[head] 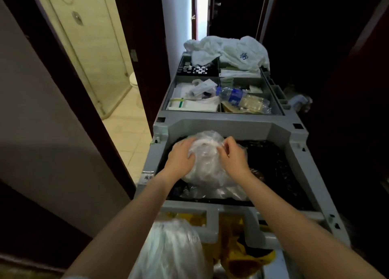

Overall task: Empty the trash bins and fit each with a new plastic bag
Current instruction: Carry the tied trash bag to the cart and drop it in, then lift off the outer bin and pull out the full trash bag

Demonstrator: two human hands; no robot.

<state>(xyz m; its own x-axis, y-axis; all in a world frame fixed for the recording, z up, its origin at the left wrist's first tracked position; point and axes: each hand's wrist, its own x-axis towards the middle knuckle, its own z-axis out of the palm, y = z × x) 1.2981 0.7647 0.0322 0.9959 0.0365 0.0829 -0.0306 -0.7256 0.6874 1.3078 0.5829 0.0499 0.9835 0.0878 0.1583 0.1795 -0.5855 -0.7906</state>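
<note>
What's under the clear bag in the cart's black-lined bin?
Left hand and right hand grip the clear bag. Under it: crumpled clear plastic on the black liner. Whatever lies directly beneath is covered.

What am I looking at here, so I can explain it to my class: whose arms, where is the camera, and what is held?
No machine here: a person wears one camera on the head, looking down at bare arms. The left grip and right grip, both bare hands, hold a crumpled clear plastic bag at the black-lined bin of a grey housekeeping cart. Farther back, its trays hold a water bottle and packets; white towels lie on top.
</note>
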